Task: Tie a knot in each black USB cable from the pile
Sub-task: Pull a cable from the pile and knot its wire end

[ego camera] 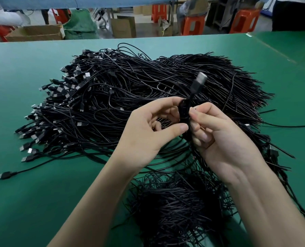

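Over the middle of the green table, a black USB cable is held upright between both hands, above the pile. Its bunched section is pinched by the left hand: left thumb and forefinger are curved into a C, tips closed on the strands, remaining fingers tucked loosely behind. From the opposite side the same section is pressed by the right thumb, the right hand being curled inward around it. The metal plug is seen projecting upward, blurred. A second heap of cables is noted beneath the forearms.
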The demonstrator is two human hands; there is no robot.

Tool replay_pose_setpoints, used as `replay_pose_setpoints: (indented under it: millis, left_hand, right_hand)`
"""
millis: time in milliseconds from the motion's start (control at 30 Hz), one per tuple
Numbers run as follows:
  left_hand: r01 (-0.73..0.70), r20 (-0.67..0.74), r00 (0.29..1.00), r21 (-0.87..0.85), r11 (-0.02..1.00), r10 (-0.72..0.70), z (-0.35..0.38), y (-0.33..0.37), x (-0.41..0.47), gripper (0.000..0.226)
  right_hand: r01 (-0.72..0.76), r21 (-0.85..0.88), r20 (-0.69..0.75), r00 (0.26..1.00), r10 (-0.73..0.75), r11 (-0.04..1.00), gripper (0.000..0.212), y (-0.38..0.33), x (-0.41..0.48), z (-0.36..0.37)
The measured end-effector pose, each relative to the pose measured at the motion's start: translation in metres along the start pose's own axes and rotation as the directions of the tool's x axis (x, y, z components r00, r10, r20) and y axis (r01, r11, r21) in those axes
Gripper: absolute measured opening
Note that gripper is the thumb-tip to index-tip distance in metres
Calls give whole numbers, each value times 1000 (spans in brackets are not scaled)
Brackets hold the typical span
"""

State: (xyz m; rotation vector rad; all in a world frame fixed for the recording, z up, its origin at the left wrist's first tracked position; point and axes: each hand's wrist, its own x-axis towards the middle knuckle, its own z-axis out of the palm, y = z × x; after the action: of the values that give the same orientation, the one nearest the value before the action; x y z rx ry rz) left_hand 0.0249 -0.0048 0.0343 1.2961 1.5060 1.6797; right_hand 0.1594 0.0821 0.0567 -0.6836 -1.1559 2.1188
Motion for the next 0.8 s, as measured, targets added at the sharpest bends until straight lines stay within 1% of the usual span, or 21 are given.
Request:
replay_pose_setpoints:
  millis: [100, 167, 233, 300, 367, 433, 500, 533, 600, 700, 733, 800]
  left_hand:
    - [-154, -18, 986, 251, 956, 164, 4, -1, -1, 42]
    - [-192, -22, 978, 289, 938, 207, 8, -2, -2, 37]
    - [-142, 9, 990, 234, 962, 144, 8, -3, -3, 35]
    - [-53, 48, 998, 101, 994, 48, 5, -4, -4, 33]
    - [24, 46, 999, -22, 999, -23, 2, -5, -3, 28]
    - [90, 7, 996, -63, 994, -90, 2, -8, -2, 27]
    - [148, -33, 988, -91, 985, -151, 4, -11, -1, 19]
    - [183, -31, 982, -123, 975, -189, 5, -12, 0, 23]
    - [253, 20, 967, -209, 945, -254, 5, -15, 0, 45]
    - [271, 88, 963, -303, 914, -256, 6, -14, -1, 51]
    - [255, 79, 967, -301, 919, -242, 6, -13, -1, 53]
    - [181, -9, 982, -222, 958, -188, 6, -12, -1, 56]
  right_hand:
    - [-49, 39, 2, 999, 49, 998, 18, 1, 1, -2]
    - [-99, 57, -26, 995, 101, 993, 23, 2, 2, -2]
    - [-93, 81, -49, 994, 97, 992, 17, 3, 3, -2]
    - [-50, 80, -66, 996, 56, 995, 10, 2, 2, -2]
    - [-4, 30, -87, 996, 6, 1000, 15, 2, 1, -3]
    - [35, -53, -107, 993, -41, 998, 24, 2, -2, -1]
    - [87, -106, -109, 989, -99, 991, 25, 3, -3, 1]
    - [116, -126, -103, 986, -130, 985, 24, 3, -5, 2]
    - [173, -181, -80, 978, -190, 968, 20, 3, -6, 4]
    - [208, -221, -42, 974, -223, 953, 19, 3, -6, 4]
    - [203, -222, -35, 976, -216, 954, 19, 3, -6, 4]
    - [169, -205, -27, 984, -178, 964, 22, 2, -5, 2]
